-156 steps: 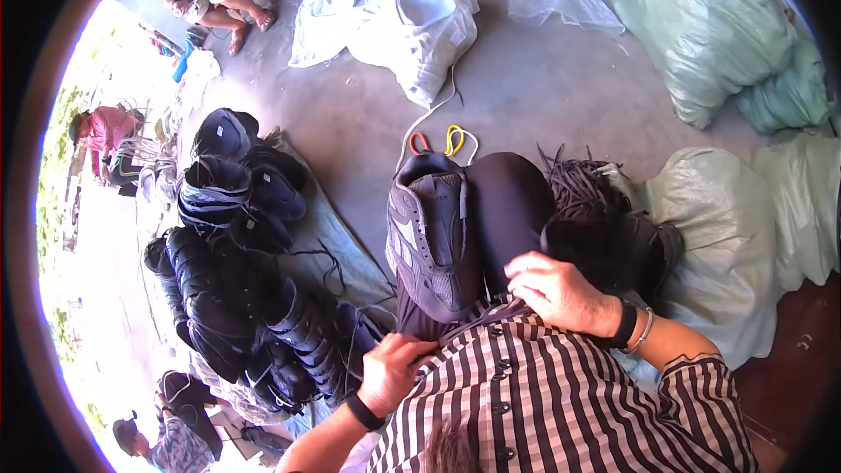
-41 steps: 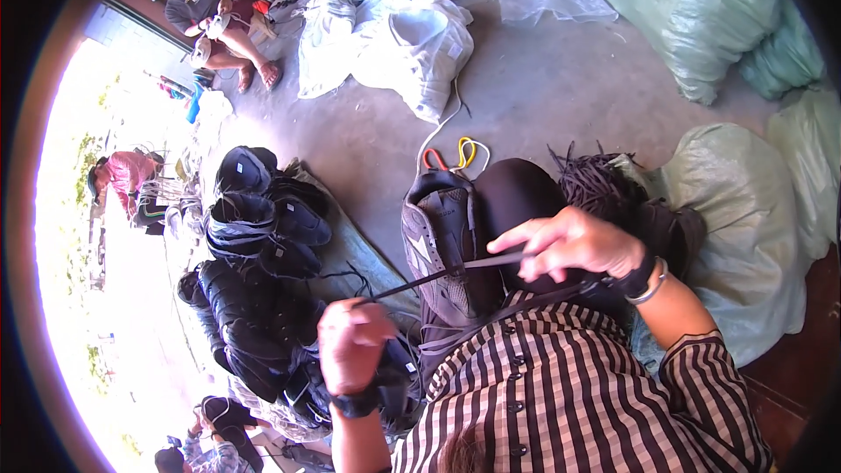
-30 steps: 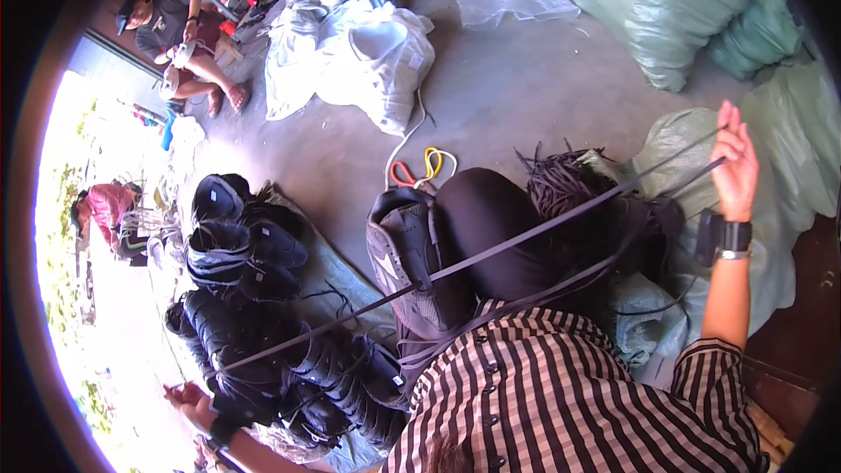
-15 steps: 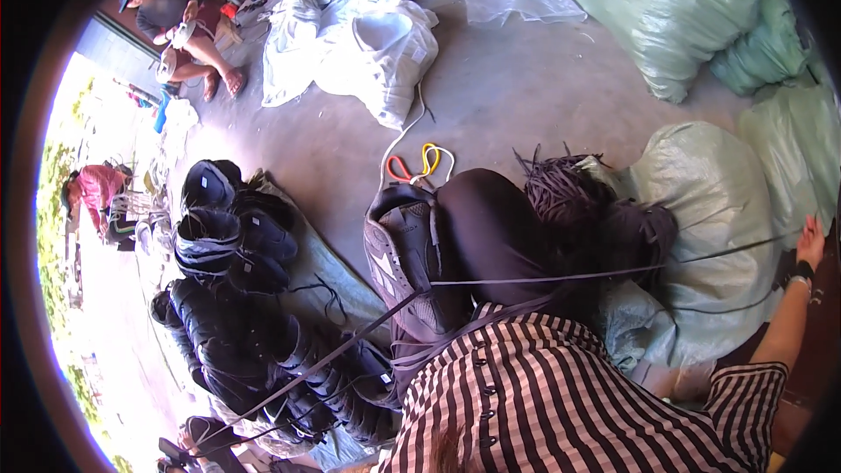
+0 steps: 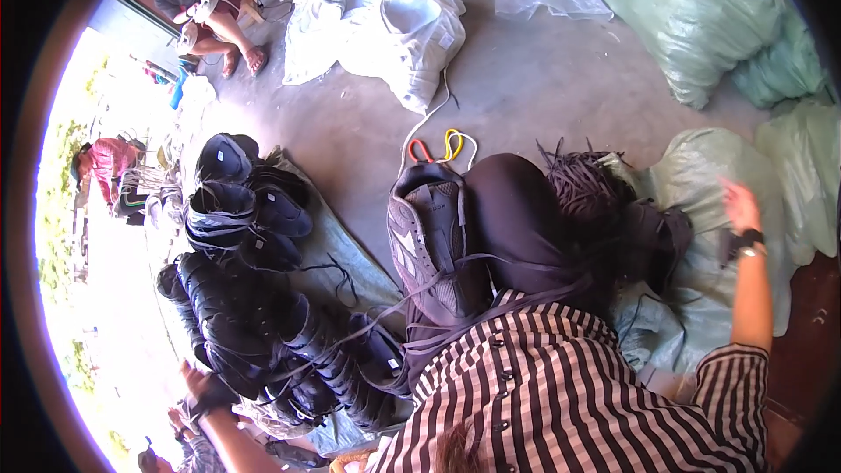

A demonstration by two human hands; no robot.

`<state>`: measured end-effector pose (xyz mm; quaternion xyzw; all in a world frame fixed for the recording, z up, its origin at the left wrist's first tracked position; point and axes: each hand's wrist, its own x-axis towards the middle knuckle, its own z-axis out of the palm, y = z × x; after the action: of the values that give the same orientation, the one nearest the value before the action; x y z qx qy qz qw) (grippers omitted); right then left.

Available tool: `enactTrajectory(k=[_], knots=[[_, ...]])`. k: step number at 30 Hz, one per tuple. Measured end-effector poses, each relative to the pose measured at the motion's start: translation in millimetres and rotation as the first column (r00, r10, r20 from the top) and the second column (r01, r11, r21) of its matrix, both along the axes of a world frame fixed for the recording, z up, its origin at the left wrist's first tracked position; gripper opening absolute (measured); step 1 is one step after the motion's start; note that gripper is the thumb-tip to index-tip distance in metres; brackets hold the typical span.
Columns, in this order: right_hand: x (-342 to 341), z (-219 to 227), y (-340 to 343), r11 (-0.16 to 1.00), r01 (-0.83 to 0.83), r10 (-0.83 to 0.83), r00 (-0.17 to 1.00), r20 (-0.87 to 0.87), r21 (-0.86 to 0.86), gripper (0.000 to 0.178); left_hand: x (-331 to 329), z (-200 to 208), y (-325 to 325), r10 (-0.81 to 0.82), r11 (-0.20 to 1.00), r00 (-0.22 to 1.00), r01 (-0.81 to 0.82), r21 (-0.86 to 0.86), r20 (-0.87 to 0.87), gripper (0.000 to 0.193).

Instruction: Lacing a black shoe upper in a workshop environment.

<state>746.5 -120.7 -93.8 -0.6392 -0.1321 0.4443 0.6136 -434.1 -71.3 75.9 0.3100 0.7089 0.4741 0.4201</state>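
A black and grey lace-up shoe (image 5: 427, 241) rests on my lap, toe toward me, against my dark-clothed knee. Long dark laces (image 5: 473, 258) come out of it, curving slackly to both sides. At the far right, before a pale sack, my right hand (image 5: 742, 206) is raised with its fingers apart, nothing visible in it. My left hand (image 5: 197, 381) is stretched out at the lower left beside the stacked shoes. Its fingers look spread, and a lace trails close to it. A bundle of dark laces (image 5: 587, 180) lies beyond my knee.
Stacked black shoes (image 5: 228, 298) fill the left side. Red and yellow loops (image 5: 438, 147) on a white cord lie beyond my shoe. White sacks (image 5: 394, 35) stand ahead, pale green sacks (image 5: 692, 17) at right. Seated people (image 5: 206, 0) work at left; part of another shows lower left.
The laces were pulled taut out to both sides and are now slack. My right hand has come inward and forward and opened. My left arm has come further into view. The view has shifted slightly.
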Motion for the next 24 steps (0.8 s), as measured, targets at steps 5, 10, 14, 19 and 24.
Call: enactTrajectory(k=[5,10,14,19,24], knots=[[-359.4,117.8,129.7,0.713,-0.700,0.701,0.708,-0.086,0.043,0.012,334.4,-55.4,83.3,-0.060,0.971,0.934,0.136,-0.195,0.352,0.031],[-471.4,104.9,135.5,0.460,-0.887,0.502,0.213,0.838,-0.051,0.005,475.8,-30.8,103.1,-0.717,0.683,0.672,0.730,-0.005,0.187,0.036],[-488.2,95.9,118.7,0.466,-0.861,0.544,0.097,0.833,-0.204,0.005,506.6,-25.1,114.6,-0.811,0.570,0.582,0.808,-0.148,0.051,0.033],[-498.7,94.6,93.4,0.511,-0.795,0.623,0.078,0.779,-0.328,0.010,522.7,-29.7,116.3,-0.913,0.352,0.243,0.875,-0.333,-0.327,0.024],[-496.3,94.3,92.8,0.517,-0.771,0.644,0.064,0.762,-0.373,0.013,526.2,-38.0,118.6,-0.893,0.148,-0.084,0.872,-0.466,-0.442,0.018]])
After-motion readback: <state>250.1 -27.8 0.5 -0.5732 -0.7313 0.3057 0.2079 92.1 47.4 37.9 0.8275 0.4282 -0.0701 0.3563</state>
